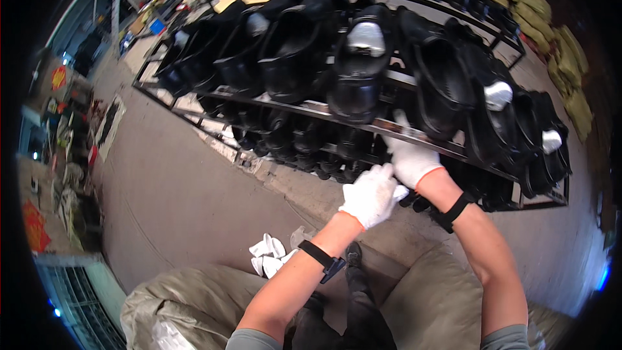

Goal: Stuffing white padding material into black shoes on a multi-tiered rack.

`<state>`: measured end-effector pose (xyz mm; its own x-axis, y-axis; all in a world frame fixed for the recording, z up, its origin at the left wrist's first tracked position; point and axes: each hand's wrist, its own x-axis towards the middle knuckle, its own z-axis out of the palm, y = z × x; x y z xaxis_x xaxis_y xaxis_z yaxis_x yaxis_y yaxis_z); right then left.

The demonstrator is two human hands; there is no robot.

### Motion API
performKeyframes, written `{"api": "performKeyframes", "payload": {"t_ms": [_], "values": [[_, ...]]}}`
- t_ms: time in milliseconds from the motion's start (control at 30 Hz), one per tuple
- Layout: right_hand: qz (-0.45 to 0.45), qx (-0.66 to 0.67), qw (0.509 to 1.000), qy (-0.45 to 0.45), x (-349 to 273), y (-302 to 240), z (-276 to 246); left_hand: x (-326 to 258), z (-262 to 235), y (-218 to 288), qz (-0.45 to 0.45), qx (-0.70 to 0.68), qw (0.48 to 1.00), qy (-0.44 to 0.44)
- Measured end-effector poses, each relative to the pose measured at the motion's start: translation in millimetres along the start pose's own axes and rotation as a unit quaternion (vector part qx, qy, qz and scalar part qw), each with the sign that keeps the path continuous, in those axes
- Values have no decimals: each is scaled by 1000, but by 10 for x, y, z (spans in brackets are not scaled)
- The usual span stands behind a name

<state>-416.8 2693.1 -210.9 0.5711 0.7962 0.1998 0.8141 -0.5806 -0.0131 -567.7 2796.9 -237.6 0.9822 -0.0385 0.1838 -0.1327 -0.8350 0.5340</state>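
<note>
Fingers: on the left hand, they are curling inward; on the right hand, they are pointing up at the rail and blurring. Whether either set is gripping anything, I cannot tell.
Hands: they are sitting close together, the left one lower and just beside the right wrist.
Gloves: both hands are wearing white ones, edged in orange at the wrist.
Bands: a black one is circling each forearm, the left carrying a small dark device, the right showing its strap.
Shoes: black ones are standing side by side along the rack's top tier, heels toward the person; more are filling the tier below. The nearest are standing just above the right hand.
White patches: several are showing on the shoes; any print on them is blurring beyond reading.
Signs: red ones with yellow marks are hanging at the far left; their writing is showing too small to read.
Sacks: yellowish ones are lying piled behind the rack, upper right.
Floor: white pieces are lying left of the person's legs, near a grey-green bundle.
</note>
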Motion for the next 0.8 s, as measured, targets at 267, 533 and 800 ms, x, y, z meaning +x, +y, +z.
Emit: {"api": "performKeyframes", "payload": {"t_ms": [267,533,800], "values": [[137,374,917,29,-373,-535,-540,-533,-407,-139,-270,-432,816,275],[121,593,788,108,99,-1352,-272,78,-945,-696,-397,-317,745,433],[106,394,893,189,923,-1187,292,-205,-1030,-1272,-275,-62,933,224]]}}
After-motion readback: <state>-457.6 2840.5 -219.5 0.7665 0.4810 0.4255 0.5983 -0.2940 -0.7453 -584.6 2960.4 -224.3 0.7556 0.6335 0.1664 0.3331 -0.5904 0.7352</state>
